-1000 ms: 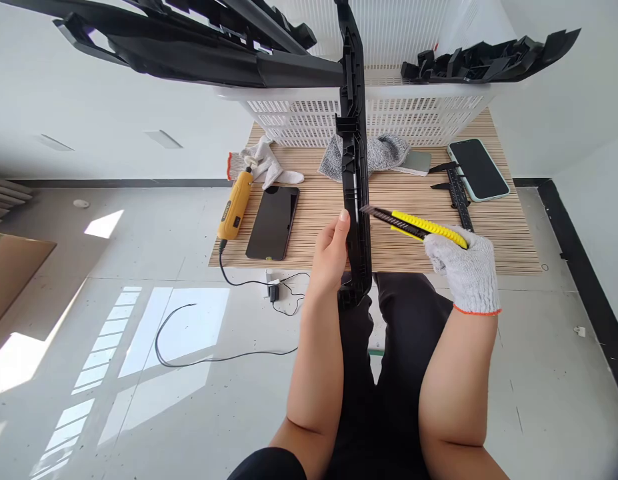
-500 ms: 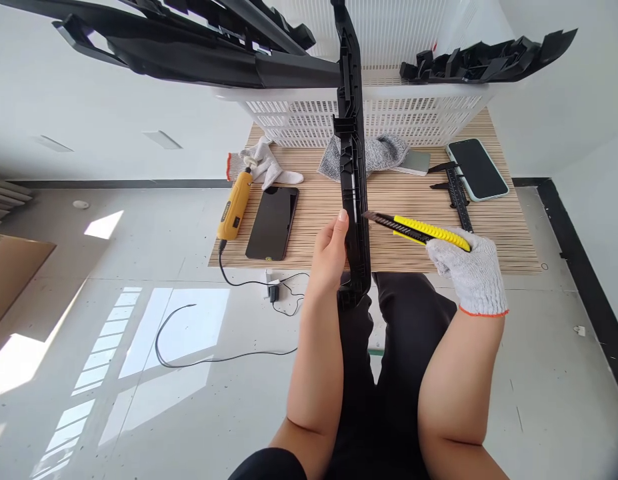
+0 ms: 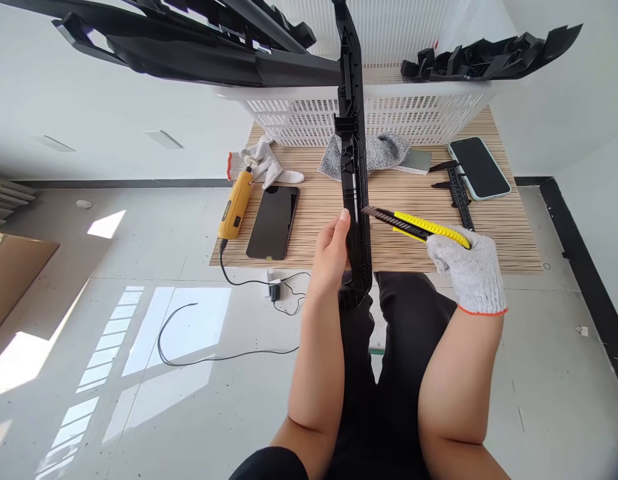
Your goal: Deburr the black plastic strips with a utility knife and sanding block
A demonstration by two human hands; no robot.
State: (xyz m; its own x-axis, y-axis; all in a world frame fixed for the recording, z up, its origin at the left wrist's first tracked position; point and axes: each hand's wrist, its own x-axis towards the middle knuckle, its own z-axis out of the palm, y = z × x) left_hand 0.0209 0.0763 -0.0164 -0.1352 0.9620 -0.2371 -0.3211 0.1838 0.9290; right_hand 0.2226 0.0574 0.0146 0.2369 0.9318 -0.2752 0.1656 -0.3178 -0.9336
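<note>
A long black plastic trim piece point(image 3: 353, 153) stands lengthwise in front of me, its lower end over my lap and its upper end by the white basket. My bare left hand point(image 3: 333, 243) is closed around its lower part, thumb on the near face. In a white knit glove with an orange cuff, my right hand point(image 3: 469, 270) grips a yellow and black utility knife point(image 3: 423, 228). The knife's blade is out and points left, its tip at the right edge of the trim piece; whether it touches, I cannot tell.
Behind stands a white plastic basket point(image 3: 413, 113) with black plastic parts point(image 3: 199, 53) jutting over its rim. On the slatted tabletop point(image 3: 309, 200) lie a yellow rotary tool point(image 3: 236, 207), a dark phone point(image 3: 273, 223), another phone point(image 3: 479, 168), a black caliper point(image 3: 459, 193), a white glove point(image 3: 271, 163) and a grey cloth point(image 3: 386, 153).
The knife tip has shifted very slightly up along the trim piece's edge. Both hands keep their grips, and the whole view has moved a little.
</note>
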